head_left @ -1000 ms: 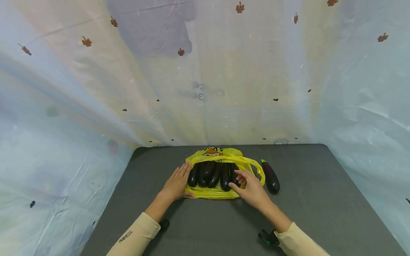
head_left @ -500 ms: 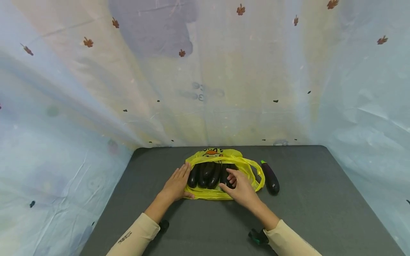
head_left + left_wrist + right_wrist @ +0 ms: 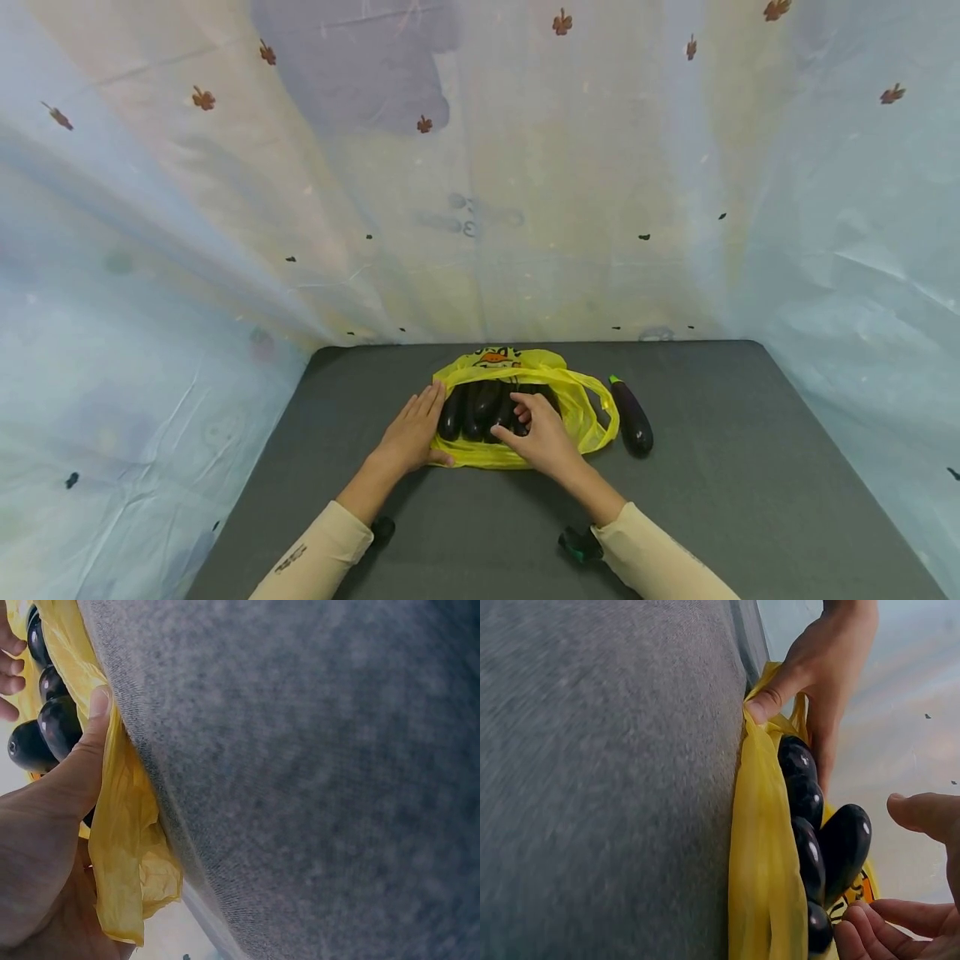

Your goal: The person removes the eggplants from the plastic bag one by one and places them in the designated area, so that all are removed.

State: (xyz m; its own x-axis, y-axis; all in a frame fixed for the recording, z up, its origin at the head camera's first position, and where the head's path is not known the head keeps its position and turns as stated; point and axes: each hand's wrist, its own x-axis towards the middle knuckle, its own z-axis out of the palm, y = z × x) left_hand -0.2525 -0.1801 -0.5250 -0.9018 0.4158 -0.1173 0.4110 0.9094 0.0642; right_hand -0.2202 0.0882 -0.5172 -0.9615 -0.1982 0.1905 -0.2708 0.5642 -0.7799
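A yellow plastic bag (image 3: 491, 456) lies on its side, its mouth facing me and several dark eggplants (image 3: 452, 414) side by side inside. One eggplant (image 3: 845, 847) rests on top of the others. My left hand (image 3: 408, 429) lies against the bag's left edge, fingers straight and thumb (image 3: 96, 724) pressing the lower rim. Over the eggplants in the mouth hovers my right hand (image 3: 543, 433), fingers bent and thumb apart from them, with nothing between. It hides the right-hand eggplants in part. Outside the bag, to the right, lies another eggplant (image 3: 633, 418) with a green tip.
The grey tabletop (image 3: 465, 533) stretches in front of the bag and to both sides. A patterned sheet (image 3: 525, 167) hangs behind the table and along its sides. The bag's handle loop (image 3: 611, 404) sticks out at the right, near the loose eggplant.
My right hand has moved left across the bag's mouth, from the right-hand eggplants toward the middle ones. The left hand, the bag and the loose eggplant have stayed in place.
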